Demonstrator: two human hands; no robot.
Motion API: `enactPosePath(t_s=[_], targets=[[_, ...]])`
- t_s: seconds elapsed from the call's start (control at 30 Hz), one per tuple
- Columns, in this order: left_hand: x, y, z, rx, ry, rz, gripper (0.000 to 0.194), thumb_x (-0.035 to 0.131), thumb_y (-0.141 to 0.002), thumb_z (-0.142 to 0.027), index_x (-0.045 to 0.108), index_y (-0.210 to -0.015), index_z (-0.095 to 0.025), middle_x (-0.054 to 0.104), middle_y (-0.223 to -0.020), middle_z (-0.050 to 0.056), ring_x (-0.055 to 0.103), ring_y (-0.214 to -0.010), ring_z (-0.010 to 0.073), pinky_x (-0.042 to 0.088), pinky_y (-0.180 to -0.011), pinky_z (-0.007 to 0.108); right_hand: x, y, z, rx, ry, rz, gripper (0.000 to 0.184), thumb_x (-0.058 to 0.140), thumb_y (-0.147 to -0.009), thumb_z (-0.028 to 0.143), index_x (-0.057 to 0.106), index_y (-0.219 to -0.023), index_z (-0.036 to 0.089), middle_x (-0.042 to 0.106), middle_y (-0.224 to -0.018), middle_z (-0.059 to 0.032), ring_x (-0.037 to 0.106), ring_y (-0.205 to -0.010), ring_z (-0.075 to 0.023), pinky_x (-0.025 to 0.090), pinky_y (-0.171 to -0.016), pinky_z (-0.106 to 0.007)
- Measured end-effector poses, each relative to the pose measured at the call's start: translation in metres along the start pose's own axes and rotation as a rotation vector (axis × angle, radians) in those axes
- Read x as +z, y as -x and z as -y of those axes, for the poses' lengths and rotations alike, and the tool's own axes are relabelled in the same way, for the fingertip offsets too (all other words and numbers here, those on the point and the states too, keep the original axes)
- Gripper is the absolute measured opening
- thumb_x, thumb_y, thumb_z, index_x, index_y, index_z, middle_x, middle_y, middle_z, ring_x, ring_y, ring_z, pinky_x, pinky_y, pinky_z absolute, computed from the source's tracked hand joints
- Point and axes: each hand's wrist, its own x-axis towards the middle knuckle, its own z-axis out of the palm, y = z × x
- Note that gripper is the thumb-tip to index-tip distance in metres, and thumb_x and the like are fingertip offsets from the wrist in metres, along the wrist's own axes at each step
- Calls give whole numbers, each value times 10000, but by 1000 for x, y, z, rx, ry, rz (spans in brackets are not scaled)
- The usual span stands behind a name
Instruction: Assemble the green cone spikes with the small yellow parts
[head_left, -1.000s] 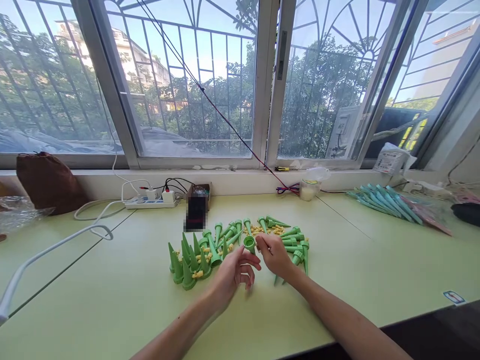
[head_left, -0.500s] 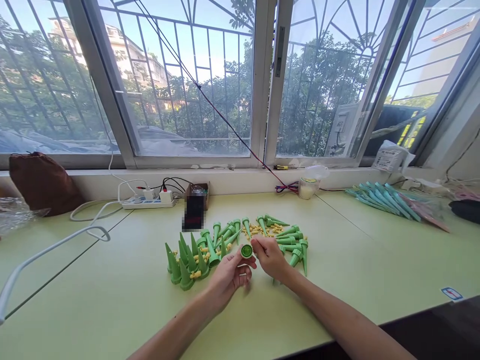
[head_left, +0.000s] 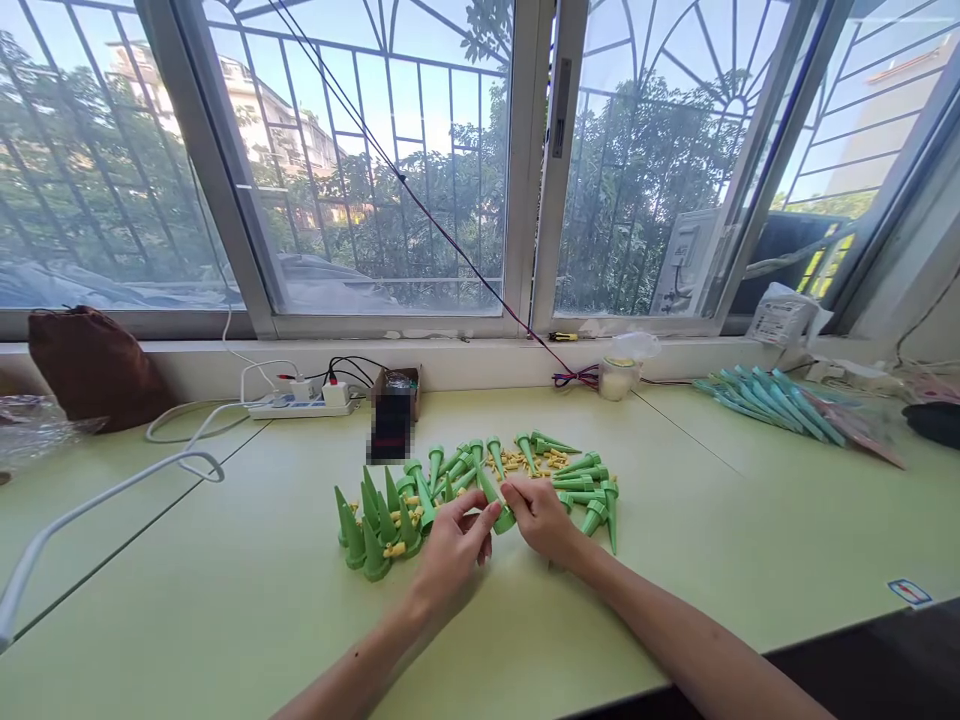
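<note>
Pale yellow-green tabletop (head_left: 225, 600) runs beneath a wide, metal-framed window (head_left: 527, 200). On it stand about 8 upright green plastic cones (head_left: 373, 555) at left, and at least 6 lying green cones (head_left: 594, 517) at right. Small yellow plastic pieces (head_left: 514, 461) are scattered among them (too many and too small to count). 1 more tapered green plastic cone with a wide collar (head_left: 505, 522) is held above the near middle, tilted, its tip pointing away.

Of the 2 hands, the left hand (head_left: 461, 525) is curled nearly closed, thumb and fingers pinching that cone. The right hand (head_left: 544, 515) is bunched beside the collar, thumb against the curled forefinger; whether it grips anything I cannot tell. Print on 1 white plastic package (head_left: 784, 315) and 1 small blue-bordered sticker (head_left: 909, 592) is too small to read.
</note>
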Motion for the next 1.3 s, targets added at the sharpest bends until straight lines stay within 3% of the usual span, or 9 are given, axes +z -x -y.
enactPosePath(t_s=[0.13,0.37,0.57,0.87,1.17,1.3], targets=[[2,2,0,29,-66,-67,312,695,-793,-466,542,-734,-200,479,-479,-61,429,-415,102,333,-445,223,0,0,-1,-6,22,10,420,373,-1012,356,305,-626,204,350,-562,44,307,-535,-107,237,-535,-262],[3,4,-3,149,-134,-154,288,753,-743,-314,532,-598,-200,472,-634,-30,455,-493,101,327,-474,234,1,0,-2,7,36,24,432,365,-1010,373,320,-615,204,355,-552,39,309,-531,-112,235,-532,-269],[5,5,-8,40,-58,-134,306,787,-708,-373,543,-634,-205,472,-511,-54,466,-424,108,324,-450,236,1,0,-2,17,36,40,432,361,-1008,389,319,-619,205,350,-552,40,305,-531,-112,234,-533,-268],[2,2,-9,-121,68,-24,471,705,-733,-620,610,-705,-160,481,-431,-42,427,-377,94,337,-406,216,-1,1,0,17,22,64,431,371,-1011,378,304,-623,203,330,-551,47,285,-531,-108,228,-535,-265],[3,-1,2,-257,328,1,469,784,-673,-584,614,-728,-150,457,-463,-69,430,-367,69,346,-371,190,-1,1,2,7,10,74,426,379,-1008,357,315,-617,201,345,-553,45,300,-530,-107,234,-538,-267],[4,-1,2,-262,342,14,465,780,-683,-579,584,-721,-158,447,-483,-76,436,-365,66,350,-358,188,0,1,2,0,16,74,424,377,-1005,349,317,-611,202,348,-548,44,299,-524,-107,236,-537,-268]])
